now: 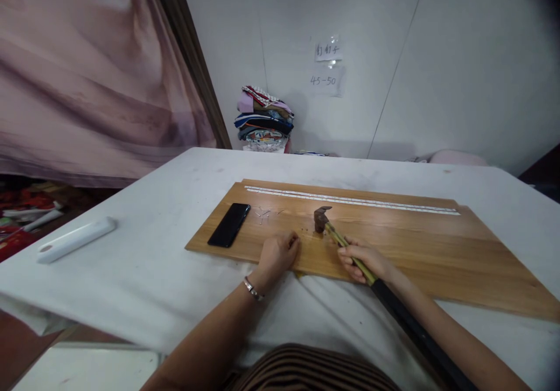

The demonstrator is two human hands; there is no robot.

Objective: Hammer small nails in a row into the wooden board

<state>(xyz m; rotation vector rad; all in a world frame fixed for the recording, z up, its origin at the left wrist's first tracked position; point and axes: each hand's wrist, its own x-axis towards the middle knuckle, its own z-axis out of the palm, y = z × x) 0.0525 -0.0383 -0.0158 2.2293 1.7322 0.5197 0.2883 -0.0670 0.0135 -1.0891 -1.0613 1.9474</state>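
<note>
Wall [359,29]: plain and pale, across the back of your view.
Table [144,222]: white-covered, right in front of you.
Curtain [100,70]: pink, hanging at the far left.
Board [459,251]: wood-grained, lying flat on the table before you.
Clothes [265,121]: a folded pile near the wall, beyond the table's far edge.
Strips [350,199]: two, white, side by side along the board's far edge; their fine markings are too small to read.
Hammer [394,306]: over the middle of the board, claw up, black grip running back toward you; you cannot tell whether its head touches the wood.
Bar [77,239]: white, on the table to your left, well apart from the board.
Right hand [365,257]: your fingers are clamped around the hammer's yellowish handle, just ahead of the black grip.
Left hand [277,251]: at the board's near edge, fingers curled together; you cannot tell whether anything is pinched in them.
Phone [228,225]: black, screen dark, on the board's left end.
Upper paper [328,51]: taped to the wall, handwritten "钉钉子".
Lower paper [326,81]: just below, handwritten "45-50".
Bracelet [253,289]: silvery, on your left wrist.
Nails [262,213]: a loose scatter right of the phone.
Specks [307,229]: small and dark, on the board between your left hand and the hammer's head.
</note>
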